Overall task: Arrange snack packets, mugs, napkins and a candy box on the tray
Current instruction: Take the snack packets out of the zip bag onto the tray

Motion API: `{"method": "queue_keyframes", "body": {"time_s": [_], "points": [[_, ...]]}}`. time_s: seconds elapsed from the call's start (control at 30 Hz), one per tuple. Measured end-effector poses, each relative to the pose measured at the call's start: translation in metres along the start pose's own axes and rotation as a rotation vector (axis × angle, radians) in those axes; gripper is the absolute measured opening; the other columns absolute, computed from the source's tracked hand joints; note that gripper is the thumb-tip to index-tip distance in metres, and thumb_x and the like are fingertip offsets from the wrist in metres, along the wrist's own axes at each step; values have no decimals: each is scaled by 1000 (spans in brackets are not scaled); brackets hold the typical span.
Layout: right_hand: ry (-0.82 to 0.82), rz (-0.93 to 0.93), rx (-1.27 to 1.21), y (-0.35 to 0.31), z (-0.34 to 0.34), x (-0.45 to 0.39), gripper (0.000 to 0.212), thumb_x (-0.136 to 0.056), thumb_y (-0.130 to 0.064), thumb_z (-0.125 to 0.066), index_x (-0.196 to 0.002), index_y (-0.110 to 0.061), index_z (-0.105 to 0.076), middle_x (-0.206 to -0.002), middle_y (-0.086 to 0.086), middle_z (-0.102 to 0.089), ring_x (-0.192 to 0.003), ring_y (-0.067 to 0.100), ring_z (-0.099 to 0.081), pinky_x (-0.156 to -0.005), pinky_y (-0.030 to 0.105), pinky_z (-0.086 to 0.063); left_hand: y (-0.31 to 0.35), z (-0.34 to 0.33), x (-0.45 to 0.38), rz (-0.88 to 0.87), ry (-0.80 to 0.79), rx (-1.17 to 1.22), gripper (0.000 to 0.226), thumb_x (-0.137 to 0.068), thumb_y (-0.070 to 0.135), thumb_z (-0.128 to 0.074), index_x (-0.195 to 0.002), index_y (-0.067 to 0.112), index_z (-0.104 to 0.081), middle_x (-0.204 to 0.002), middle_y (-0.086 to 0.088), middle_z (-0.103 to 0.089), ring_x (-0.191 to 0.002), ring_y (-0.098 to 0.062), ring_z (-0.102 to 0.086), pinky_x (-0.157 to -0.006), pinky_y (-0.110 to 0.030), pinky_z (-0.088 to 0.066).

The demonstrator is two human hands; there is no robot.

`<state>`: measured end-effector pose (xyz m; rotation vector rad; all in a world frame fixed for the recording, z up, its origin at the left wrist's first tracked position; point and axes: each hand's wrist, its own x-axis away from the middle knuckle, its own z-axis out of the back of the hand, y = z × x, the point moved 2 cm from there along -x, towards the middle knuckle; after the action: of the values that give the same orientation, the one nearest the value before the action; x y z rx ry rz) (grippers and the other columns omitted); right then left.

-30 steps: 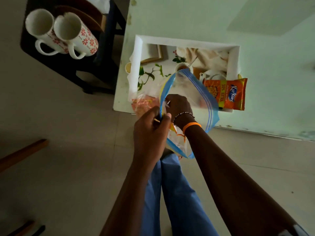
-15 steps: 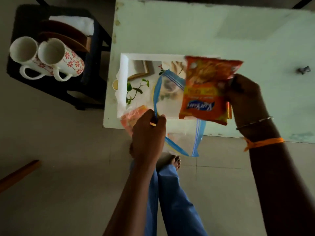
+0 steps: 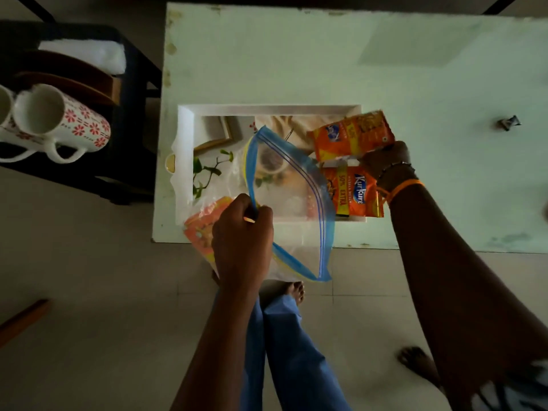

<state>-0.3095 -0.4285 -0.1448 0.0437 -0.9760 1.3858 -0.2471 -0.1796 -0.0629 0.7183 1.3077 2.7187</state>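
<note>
A white tray (image 3: 267,109) with a printed leaf picture lies near the front edge of the pale green table (image 3: 296,54). My left hand (image 3: 241,232) grips the rim of a clear zip bag (image 3: 292,209) with a blue seal, held open over the tray's front. My right hand (image 3: 385,160) holds an orange snack packet (image 3: 351,134) low over the tray's right end. A second orange Kurkure packet (image 3: 354,191) lies on the tray just below it. Another orange packet (image 3: 201,226) shows inside the bag beside my left hand. Two white mugs (image 3: 59,120) with red flowers lie on the black stand at left.
A black stand (image 3: 127,114) left of the table carries the mugs, white napkins (image 3: 89,56) and brown wooden pieces (image 3: 74,81). A small metal object (image 3: 508,123) lies on the table's right side. My bare feet (image 3: 293,290) stand on the tiled floor.
My right hand took an orange packet out of the zip bag, lifted it, then lowered it onto the tray's right end above the first packet. My left hand kept hold of the bag.
</note>
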Motion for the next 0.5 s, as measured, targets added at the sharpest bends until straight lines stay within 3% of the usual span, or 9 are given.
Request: {"method": "queue_keyframes", "body": {"time_s": [0.07, 0.13, 0.23, 0.3, 0.37, 0.43, 0.5], "points": [[5, -33, 146, 3, 7, -4, 46, -78, -20, -69, -118, -3, -55, -124, 14, -61, -113, 29, -58, -81, 32, -45, 0, -1, 0, 2, 1, -15, 31, -81, 15, -57, -55, 21, -40, -58, 4, -49, -59, -20, -46, -62, -35, -40], [121, -17, 224, 3, 18, 0, 42, -77, -19, -70, -111, -5, -50, -124, 15, -58, -113, 34, -56, -80, 37, -45, -1, -1, 0, 6, 3, -25, 30, -81, 15, -57, -56, 22, -41, -58, 5, -49, -59, -19, -47, -59, -31, -38], [273, 283, 266, -6, 19, 10, 26, -80, -12, -59, -104, -10, -50, -118, 16, -55, -105, 36, -56, -72, 36, -39, -1, 0, 0, 14, 17, -27, 31, -81, 14, -56, -55, 21, -40, -56, 5, -45, -54, -14, -44, -54, -29, -33], [207, 525, 376, -17, 9, 11, 28, -80, -9, -55, -108, -10, -54, -119, 19, -51, -108, 38, -52, -77, 40, -43, 1, 0, 0, -9, 34, -38, 33, -80, 13, -56, -54, 20, -38, -54, 5, -43, -53, -11, -42, -52, -26, -32], [26, 669, 531, -23, -6, 7, 35, -81, -7, -55, -116, -12, -57, -126, 18, -48, -120, 37, -42, -94, 41, -40, 2, 1, -1, -38, 36, -47, 33, -79, 12, -57, -53, 20, -39, -53, 5, -43, -52, -11, -42, -51, -25, -32], [-143, 716, 719, -20, -21, 2, 41, -81, -9, -58, -121, -19, -58, -135, 15, -43, -130, 35, -32, -106, 41, -32, 1, 2, -3, -68, 30, -57, 33, -78, 11, -57, -53, 19, -39, -51, 4, -44, -49, -10, -42, -50, -24, -32], [-191, 709, 816, -14, -30, -1, 41, -82, -12, -59, -121, -23, -58, -140, 15, -36, -134, 37, -26, -109, 47, -31, -1, 4, -4, -93, 13, -61, 32, -77, 11, -58, -52, 21, -40, -51, 4, -46, -46, -8, -45, -48, -17, -34]]}}
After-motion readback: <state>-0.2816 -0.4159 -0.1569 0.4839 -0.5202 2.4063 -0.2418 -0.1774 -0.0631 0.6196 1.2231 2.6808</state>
